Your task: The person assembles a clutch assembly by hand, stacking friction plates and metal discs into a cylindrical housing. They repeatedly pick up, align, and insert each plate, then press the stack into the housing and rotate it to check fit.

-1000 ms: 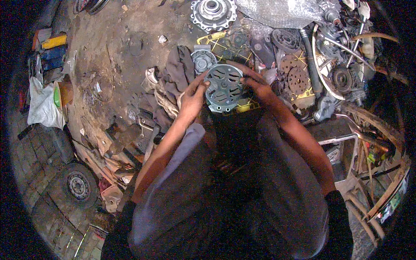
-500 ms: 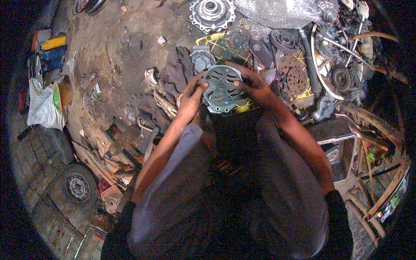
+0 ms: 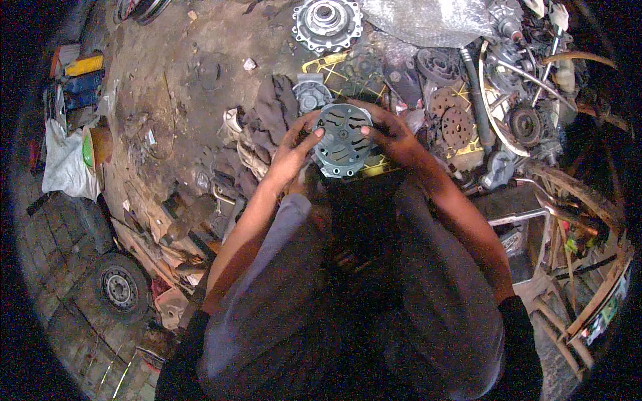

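Between my two hands is a round grey metal plate (image 3: pixel 343 144) with curved slots and two small holed lugs on its near edge. My left hand (image 3: pixel 299 146) grips its left rim, thumb on the upper face. On the opposite rim, my right hand (image 3: pixel 389 136) is closed with its thumb also on top; most of the other fingers are hidden beneath. Just beyond the plate lies a small grey metal housing (image 3: pixel 311 93). A dark crumpled cloth (image 3: pixel 275 107) is beside my left hand, and a yellow plastic grate (image 3: pixel 374 167) shows under the plate.
A large toothed-rim metal hub (image 3: pixel 327 24) lies at the far side. Rusty perforated discs (image 3: pixel 457 127), a dark rod (image 3: pixel 476 100) and many metal parts crowd the right. Wood scraps (image 3: pixel 177 244) and a wheel (image 3: pixel 121 291) are at the left. A metal-framed box (image 3: pixel 535 247) stands near my right forearm.
The plate has shifted very slightly toward me in the picture, with both hands keeping their grip on it. Nothing else has visibly moved.
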Motion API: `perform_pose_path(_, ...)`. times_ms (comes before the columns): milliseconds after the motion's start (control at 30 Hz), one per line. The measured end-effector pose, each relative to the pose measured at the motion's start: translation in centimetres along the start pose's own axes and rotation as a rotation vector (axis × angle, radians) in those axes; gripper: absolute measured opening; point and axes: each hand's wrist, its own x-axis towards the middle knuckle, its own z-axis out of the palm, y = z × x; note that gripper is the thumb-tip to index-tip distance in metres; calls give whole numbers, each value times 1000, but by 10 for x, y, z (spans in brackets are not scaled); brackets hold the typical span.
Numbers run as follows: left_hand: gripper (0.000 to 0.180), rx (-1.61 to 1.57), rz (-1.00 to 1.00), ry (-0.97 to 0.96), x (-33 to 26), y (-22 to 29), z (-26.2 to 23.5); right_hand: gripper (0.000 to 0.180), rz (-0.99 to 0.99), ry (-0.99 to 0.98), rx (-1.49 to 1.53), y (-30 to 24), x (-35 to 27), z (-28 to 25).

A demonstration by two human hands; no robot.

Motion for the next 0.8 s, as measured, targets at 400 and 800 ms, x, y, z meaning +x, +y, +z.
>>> perform_pose_path(400,66,25,-53,-54,15,10,8,54,-171,83,-172,5,1,-2)
perform_pose_path(800,63,140,-95,218,15,7,23,41,219,488,-208,17,-16,-44)
